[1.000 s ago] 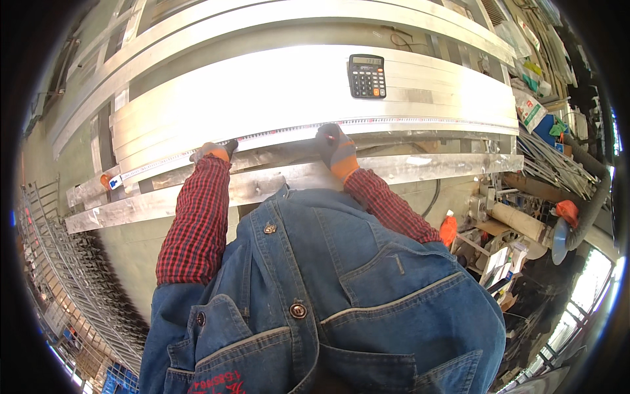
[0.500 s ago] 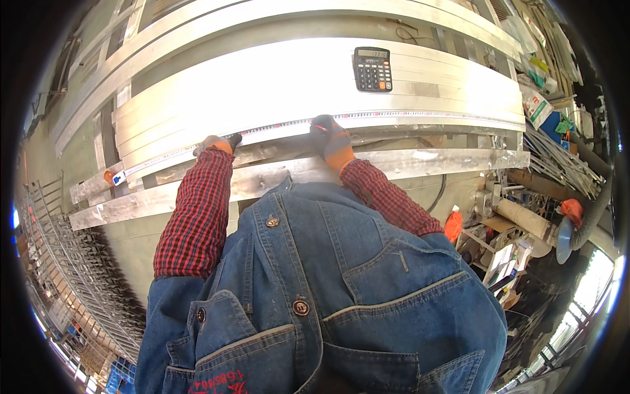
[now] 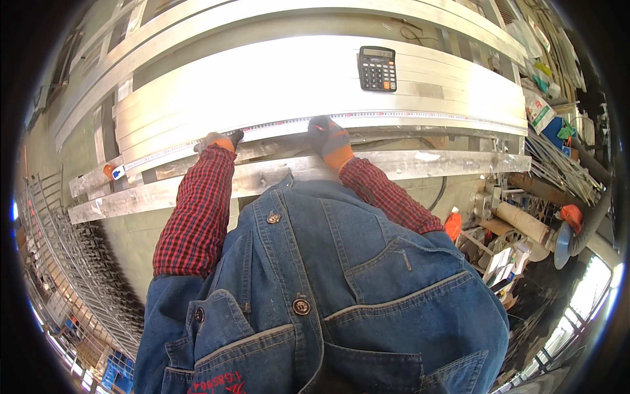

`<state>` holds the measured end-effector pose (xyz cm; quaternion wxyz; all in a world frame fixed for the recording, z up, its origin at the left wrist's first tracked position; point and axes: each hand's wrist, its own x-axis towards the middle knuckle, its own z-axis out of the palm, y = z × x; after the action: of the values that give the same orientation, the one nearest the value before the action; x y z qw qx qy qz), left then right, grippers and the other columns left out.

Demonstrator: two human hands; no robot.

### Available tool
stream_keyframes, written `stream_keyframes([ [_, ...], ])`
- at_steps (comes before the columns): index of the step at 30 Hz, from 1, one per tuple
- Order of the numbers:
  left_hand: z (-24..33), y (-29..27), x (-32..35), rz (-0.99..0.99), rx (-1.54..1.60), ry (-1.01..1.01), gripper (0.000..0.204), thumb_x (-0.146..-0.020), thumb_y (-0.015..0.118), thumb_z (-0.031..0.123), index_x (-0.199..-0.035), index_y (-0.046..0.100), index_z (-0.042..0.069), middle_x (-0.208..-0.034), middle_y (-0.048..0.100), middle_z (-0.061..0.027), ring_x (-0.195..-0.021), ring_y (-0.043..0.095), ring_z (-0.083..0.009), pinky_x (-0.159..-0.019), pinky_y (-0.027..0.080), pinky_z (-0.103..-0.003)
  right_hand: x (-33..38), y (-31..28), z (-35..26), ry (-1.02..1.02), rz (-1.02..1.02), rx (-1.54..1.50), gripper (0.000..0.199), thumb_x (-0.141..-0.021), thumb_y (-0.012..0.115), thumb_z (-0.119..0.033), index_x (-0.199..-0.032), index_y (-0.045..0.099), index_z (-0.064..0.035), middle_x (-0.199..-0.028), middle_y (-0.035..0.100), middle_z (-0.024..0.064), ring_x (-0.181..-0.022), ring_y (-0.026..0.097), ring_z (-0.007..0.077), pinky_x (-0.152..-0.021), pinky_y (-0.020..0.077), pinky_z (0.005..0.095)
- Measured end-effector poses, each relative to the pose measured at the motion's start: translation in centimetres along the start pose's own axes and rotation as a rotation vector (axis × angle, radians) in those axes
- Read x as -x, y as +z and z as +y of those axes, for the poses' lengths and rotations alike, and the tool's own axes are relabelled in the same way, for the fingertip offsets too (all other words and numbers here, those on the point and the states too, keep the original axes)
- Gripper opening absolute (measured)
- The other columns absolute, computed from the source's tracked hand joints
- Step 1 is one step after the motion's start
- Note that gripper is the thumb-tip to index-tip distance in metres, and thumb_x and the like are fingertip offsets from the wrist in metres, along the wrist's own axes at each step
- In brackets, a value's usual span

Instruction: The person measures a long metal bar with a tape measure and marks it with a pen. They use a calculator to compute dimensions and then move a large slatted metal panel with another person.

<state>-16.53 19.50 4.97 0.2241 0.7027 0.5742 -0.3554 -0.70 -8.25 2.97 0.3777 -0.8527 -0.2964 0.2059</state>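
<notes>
A tape measure's pulled-out blade [image 3: 394, 116] runs along the near edge of a stack of bright metal profiles [image 3: 262, 79]. Its blue-and-white case [image 3: 118, 172] sits at the left end, beside an orange part. My left hand [image 3: 222, 140], in an orange glove with black fingertips, closes on the blade near that edge. Further right, my right hand [image 3: 331, 141], gloved alike, is closed at the blade with its fingers bent together; anything inside them is hidden. A black calculator [image 3: 377, 68] lies on the profiles, beyond my right hand.
Long metal rails [image 3: 289, 172] cross in front of me, below the profiles. Thin metal rods [image 3: 564, 164] and bags are piled at the right. Racked metal pieces [image 3: 79, 256] stand at the left. A cardboard tube [image 3: 522, 220] lies at the lower right.
The view has shifted slightly. Both hands stay at nearly the same places along the blade. A small red-and-white thing seen at my right fingers before no longer shows.
</notes>
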Motion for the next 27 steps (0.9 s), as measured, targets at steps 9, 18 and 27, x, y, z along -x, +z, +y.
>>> stream_keyframes([
  [9,0.3,-0.3,0.3,-0.036,0.01,-0.039,0.096,-0.093,0.07,0.077,-0.149,0.065,-0.001,-0.151,0.068,-0.0184,-0.14,0.063,-0.0345,-0.123,0.035,-0.052,-0.1,0.2,0.6,-0.022,-0.021,0.005,0.025,-0.101,0.07,-0.026,-0.116,0.077,-0.0064,-0.11,0.079,0.0214,-0.102,0.077,0.0399,-0.094,0.0609,0.0466],
  [18,0.1,0.4,-0.3,0.117,-0.03,0.006,0.09,-0.084,0.079,0.077,-0.134,0.077,0.002,-0.13,0.077,-0.0175,-0.119,0.072,-0.0344,-0.104,0.056,-0.049,-0.2,0.4,1.2,-0.057,-0.025,0.007,0.023,-0.097,0.076,-0.014,-0.118,0.073,-0.0066,-0.11,0.078,0.0185,-0.102,0.078,0.0341,-0.09,0.0625,0.0422],
  [27,0.0,0.6,-0.6,0.105,-0.027,-0.035,0.092,-0.083,0.077,0.082,-0.133,0.078,0.005,-0.129,0.078,-0.0152,-0.117,0.072,-0.0321,-0.1,0.056,-0.047,-0.2,0.3,0.8,-0.026,-0.006,-0.009,0.026,-0.1,0.072,-0.023,-0.119,0.077,-0.0074,-0.112,0.08,0.0213,-0.103,0.078,0.0398,-0.092,0.0618,0.0459],
])
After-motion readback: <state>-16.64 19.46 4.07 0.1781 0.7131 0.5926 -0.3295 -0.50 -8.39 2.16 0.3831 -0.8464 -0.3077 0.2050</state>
